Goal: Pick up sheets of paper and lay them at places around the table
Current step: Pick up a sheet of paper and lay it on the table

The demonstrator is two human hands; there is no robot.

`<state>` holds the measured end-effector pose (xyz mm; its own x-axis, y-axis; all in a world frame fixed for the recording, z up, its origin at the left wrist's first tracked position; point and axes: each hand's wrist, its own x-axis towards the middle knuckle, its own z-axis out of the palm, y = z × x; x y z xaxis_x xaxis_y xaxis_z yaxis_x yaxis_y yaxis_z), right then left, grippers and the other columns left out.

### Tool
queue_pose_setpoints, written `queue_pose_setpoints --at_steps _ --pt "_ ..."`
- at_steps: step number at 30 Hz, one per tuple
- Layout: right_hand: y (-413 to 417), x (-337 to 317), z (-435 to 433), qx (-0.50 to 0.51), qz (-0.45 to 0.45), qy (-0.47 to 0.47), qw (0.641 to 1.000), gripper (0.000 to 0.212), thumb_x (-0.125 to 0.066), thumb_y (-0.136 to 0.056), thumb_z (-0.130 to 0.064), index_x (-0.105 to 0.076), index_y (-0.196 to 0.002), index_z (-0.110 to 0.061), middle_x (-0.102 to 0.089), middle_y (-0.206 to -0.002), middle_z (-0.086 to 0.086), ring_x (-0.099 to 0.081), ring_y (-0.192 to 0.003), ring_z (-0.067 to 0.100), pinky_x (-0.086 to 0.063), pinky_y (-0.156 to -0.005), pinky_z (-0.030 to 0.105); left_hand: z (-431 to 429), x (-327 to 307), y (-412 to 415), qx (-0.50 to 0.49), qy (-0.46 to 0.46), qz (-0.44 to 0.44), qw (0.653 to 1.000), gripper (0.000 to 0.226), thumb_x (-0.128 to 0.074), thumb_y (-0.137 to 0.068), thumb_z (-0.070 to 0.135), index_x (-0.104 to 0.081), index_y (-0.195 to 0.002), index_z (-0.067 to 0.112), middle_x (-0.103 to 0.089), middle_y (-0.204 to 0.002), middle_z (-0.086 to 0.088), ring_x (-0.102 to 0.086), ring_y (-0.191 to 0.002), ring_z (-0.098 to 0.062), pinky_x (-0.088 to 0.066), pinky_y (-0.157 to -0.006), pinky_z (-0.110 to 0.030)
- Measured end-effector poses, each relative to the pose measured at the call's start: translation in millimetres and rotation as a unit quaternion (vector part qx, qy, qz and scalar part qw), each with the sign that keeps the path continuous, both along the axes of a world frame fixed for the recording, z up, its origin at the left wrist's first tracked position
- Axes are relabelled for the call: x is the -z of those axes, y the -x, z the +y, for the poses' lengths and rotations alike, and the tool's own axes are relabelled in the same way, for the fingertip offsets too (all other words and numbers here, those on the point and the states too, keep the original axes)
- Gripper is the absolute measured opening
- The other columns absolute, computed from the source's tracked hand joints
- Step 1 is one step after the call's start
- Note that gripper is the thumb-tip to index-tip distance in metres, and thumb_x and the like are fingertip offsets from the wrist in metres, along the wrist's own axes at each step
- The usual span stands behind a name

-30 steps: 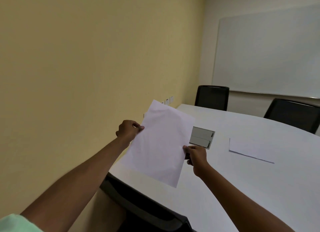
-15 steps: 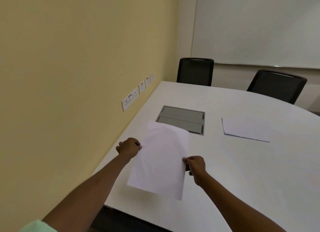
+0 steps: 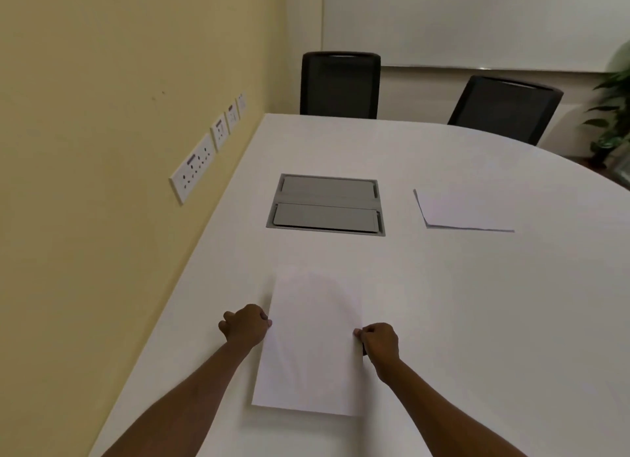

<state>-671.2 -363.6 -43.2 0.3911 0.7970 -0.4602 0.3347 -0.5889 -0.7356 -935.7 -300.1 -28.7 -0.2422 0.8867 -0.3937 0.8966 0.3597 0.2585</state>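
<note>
At your 9 o'clock, wall sockets sit on the yellow wall. Your left hand pinches the left edge of the sheet of paper; your right hand pinches its right edge. The sheet lies low over the white counter at your 6 o'clock. A grey cable hatch sits at 12 o'clock. A second sheet lies flat at 2 o'clock.
</note>
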Motion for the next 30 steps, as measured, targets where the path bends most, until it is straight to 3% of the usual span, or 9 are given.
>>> queue_pose_setpoints --at_steps 4,11,13,15,18,24,28,30 --pt "3.4 24.6 9.1 0.004 -0.036 0.032 0.999 0.044 -0.069 -0.081 -0.021 -0.043 -0.048 -0.013 -0.044 -0.044 0.001 -0.039 -0.043 0.018 -0.031 -0.049 0.023 10.1 36.3 1.5 0.016 0.046 0.018 0.999 0.016 -0.058 -0.09 0.041 -0.064 -0.097 0.028 -0.068 -0.106 0.002 -0.04 -0.118 -0.027 -0.031 -0.084 -0.034" --pt "6.0 35.5 11.3 0.024 -0.066 0.066 0.995 0.035 -0.071 -0.079 -0.026 -0.051 -0.054 -0.011 -0.052 -0.053 0.005 -0.047 -0.051 0.022 -0.036 -0.055 0.027 17.1 55.8 -1.1 0.04 0.073 0.041 0.996 0.023 -0.055 -0.09 0.044 -0.06 -0.1 0.023 -0.066 -0.105 0.001 -0.041 -0.117 -0.028 -0.03 -0.081 -0.033" --pt "8.2 37.3 9.7 0.026 -0.063 0.07 0.995 0.034 -0.072 -0.08 -0.028 -0.06 -0.06 -0.002 -0.064 -0.059 0.008 -0.056 -0.054 0.023 -0.04 -0.056 0.026 15.3 58.7 1.8 0.039 0.076 0.048 0.995 0.023 -0.054 -0.089 0.046 -0.058 -0.098 0.025 -0.062 -0.095 0.002 -0.041 -0.116 -0.028 -0.03 -0.079 -0.032" --pt "14.0 38.1 8.6 0.021 -0.065 0.071 0.995 0.028 -0.072 -0.081 -0.029 -0.067 -0.069 -0.005 -0.071 -0.072 0.006 -0.062 -0.064 0.021 -0.042 -0.058 0.025 14.1 63.9 8.6 0.034 0.075 0.055 0.995 0.021 -0.054 -0.088 0.047 -0.055 -0.091 0.026 -0.052 -0.079 0.004 -0.041 -0.113 -0.028 -0.03 -0.076 -0.032" --pt "15.9 37.5 9.6 0.027 -0.078 0.076 0.994 0.025 -0.071 -0.083 -0.031 -0.06 -0.066 -0.016 -0.064 -0.071 -0.001 -0.06 -0.069 0.02 -0.042 -0.061 0.025 17.1 70.3 9.6 0.044 0.067 0.056 0.995 0.023 -0.057 -0.085 0.05 -0.056 -0.086 0.027 -0.044 -0.067 0.008 -0.041 -0.111 -0.028 -0.03 -0.075 -0.032" --pt "21.9 33.6 11.4 0.029 -0.113 0.093 0.989 0.026 -0.068 -0.085 -0.033 -0.054 -0.069 -0.018 -0.06 -0.072 -0.002 -0.056 -0.07 0.02 -0.039 -0.061 0.025 19.4 77.1 11.5 0.055 0.065 0.074 0.994 0.026 -0.06 -0.082 0.053 -0.062 -0.087 0.027 -0.046 -0.066 0.008 -0.041 -0.108 -0.027 -0.03 -0.074 -0.033" --pt "27.0 31.4 11.8 0.015 -0.153 0.106 0.982 0.021 -0.066 -0.086 -0.034 -0.063 -0.086 -0.013 -0.069 -0.089 0.0 -0.062 -0.082 0.022 -0.043 -0.066 0.027 20.8 78.0 12.0 0.061 0.056 0.065 0.994 0.025 -0.061 -0.081 0.051 -0.06 -0.083 0.027 -0.047 -0.066 0.009 -0.04 -0.106 -0.028 -0.029 -0.073 -0.033" --pt "28.6 29.7 12.2 0.014 -0.162 0.11 0.981 0.022 -0.065 -0.087 -0.033 -0.063 -0.088 -0.011 -0.069 -0.091 0.001 -0.059 -0.079 0.022 -0.043 -0.066 0.027 21.0 78.7 12.7 0.062 0.054 0.062 0.995 0.024 -0.06 -0.081 0.05 -0.063 -0.084 0.026 -0.049 -0.067 0.009 -0.039 -0.105 -0.028 -0.029 -0.073 -0.034"
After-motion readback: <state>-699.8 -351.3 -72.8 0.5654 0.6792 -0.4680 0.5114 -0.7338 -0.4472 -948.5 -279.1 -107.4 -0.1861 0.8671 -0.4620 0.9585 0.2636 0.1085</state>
